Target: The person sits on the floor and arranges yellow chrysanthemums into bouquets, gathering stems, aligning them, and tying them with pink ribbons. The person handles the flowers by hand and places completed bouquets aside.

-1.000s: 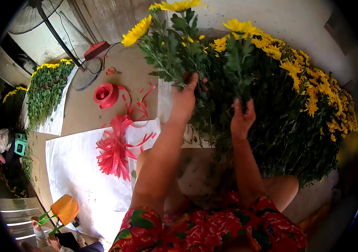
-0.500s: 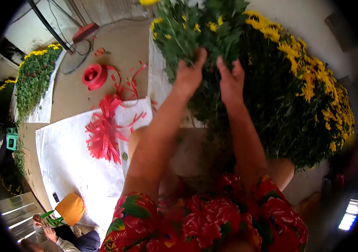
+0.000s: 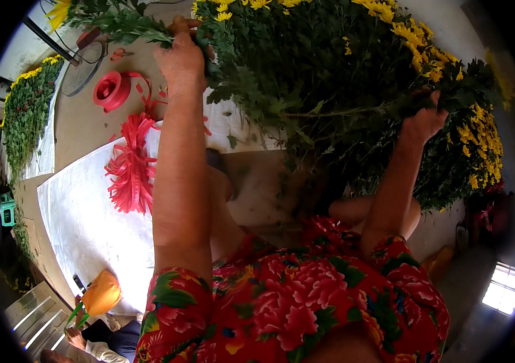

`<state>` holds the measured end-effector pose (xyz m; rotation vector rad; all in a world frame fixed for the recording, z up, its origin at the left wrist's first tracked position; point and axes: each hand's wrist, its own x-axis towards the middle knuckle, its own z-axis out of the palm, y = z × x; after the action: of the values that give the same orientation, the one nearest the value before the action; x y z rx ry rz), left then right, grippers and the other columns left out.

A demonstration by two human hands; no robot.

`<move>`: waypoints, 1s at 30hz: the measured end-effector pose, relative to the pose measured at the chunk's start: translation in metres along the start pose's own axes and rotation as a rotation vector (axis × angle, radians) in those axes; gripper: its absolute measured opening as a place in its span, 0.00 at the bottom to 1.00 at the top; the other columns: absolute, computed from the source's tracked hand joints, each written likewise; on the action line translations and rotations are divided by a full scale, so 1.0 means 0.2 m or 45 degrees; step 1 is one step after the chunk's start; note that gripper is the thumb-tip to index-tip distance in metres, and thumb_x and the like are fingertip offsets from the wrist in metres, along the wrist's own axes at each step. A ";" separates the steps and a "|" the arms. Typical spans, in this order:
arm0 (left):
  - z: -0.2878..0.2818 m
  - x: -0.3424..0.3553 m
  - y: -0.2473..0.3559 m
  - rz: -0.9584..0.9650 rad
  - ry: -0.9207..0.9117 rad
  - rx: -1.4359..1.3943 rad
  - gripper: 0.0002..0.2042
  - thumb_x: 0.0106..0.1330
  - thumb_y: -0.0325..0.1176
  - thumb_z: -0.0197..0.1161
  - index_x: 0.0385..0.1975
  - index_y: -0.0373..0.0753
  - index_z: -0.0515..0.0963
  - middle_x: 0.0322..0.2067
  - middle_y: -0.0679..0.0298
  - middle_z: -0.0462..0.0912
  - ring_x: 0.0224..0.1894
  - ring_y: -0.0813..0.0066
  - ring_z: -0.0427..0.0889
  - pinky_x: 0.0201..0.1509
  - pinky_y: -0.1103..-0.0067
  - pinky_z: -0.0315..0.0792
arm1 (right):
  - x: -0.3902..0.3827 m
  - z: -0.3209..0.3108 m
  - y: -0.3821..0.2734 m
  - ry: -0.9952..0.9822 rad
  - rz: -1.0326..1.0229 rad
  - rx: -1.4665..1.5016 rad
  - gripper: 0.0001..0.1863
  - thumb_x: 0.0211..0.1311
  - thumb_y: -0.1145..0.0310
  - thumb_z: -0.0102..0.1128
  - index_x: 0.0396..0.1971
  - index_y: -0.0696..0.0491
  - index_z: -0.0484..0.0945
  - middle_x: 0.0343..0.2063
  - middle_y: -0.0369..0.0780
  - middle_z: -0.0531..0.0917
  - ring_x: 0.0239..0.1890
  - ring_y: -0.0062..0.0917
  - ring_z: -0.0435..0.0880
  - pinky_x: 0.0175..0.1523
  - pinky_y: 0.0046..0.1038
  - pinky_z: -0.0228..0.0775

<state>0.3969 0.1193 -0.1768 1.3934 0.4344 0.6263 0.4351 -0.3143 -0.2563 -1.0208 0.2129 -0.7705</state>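
Observation:
My left hand (image 3: pixel 180 63), up at the far left of the flower heap, is closed around a leafy chrysanthemum stem (image 3: pixel 123 23). Its yellow bloom points out to the left. Out to the right, my right hand (image 3: pixel 425 124) grips another chrysanthemum (image 3: pixel 476 80), whose blurred yellow head hangs beyond the heap's right edge. Bare stems trail from this hand back toward the middle. Between and beneath my hands lies a large heap of yellow chrysanthemums (image 3: pixel 306 66), dark green leaves inward and blooms along the far and right edges. Leaves partly hide the fingers of both hands.
Left of my arm are a red ribbon roll (image 3: pixel 111 91), red-handled scissors (image 3: pixel 119 54) and a bunch of red ribbon strips (image 3: pixel 132 163) on a white sheet (image 3: pixel 91 224). More flowers (image 3: pixel 31 115) lie farther left. Another person's hand (image 3: pixel 76 337) is beside an orange tulip-shaped object (image 3: pixel 101 293).
My hands, close together over the foliage before, have spread wide apart. The left went left and the right went right and nearer, each with chrysanthemum stems. The view has shifted slightly.

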 end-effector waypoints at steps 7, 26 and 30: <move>-0.08 0.01 0.09 -0.057 0.027 0.165 0.31 0.72 0.63 0.49 0.46 0.35 0.78 0.24 0.61 0.81 0.20 0.78 0.74 0.23 0.80 0.67 | 0.04 -0.01 -0.22 0.022 -0.164 -0.411 0.09 0.69 0.69 0.62 0.44 0.57 0.76 0.34 0.39 0.83 0.30 0.25 0.81 0.29 0.30 0.74; 0.20 -0.35 -0.24 -0.367 -0.555 0.362 0.31 0.73 0.55 0.56 0.59 0.28 0.72 0.53 0.50 0.80 0.57 0.65 0.77 0.62 0.74 0.68 | -0.97 0.70 0.17 -0.769 0.386 0.076 0.15 0.71 0.75 0.58 0.56 0.57 0.77 0.48 0.33 0.83 0.49 0.16 0.77 0.56 0.22 0.68; 0.20 -0.36 -0.23 -0.438 -0.610 0.192 0.28 0.73 0.51 0.58 0.59 0.31 0.72 0.54 0.59 0.79 0.56 0.71 0.76 0.61 0.76 0.68 | -1.02 0.71 0.20 -0.797 0.462 0.151 0.16 0.71 0.76 0.57 0.56 0.57 0.77 0.50 0.34 0.83 0.50 0.16 0.78 0.59 0.23 0.67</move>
<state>0.3741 0.0394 -0.2215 1.5106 0.3268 -0.0271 0.3768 -0.0686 -0.2512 -1.0256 -0.1842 -0.1132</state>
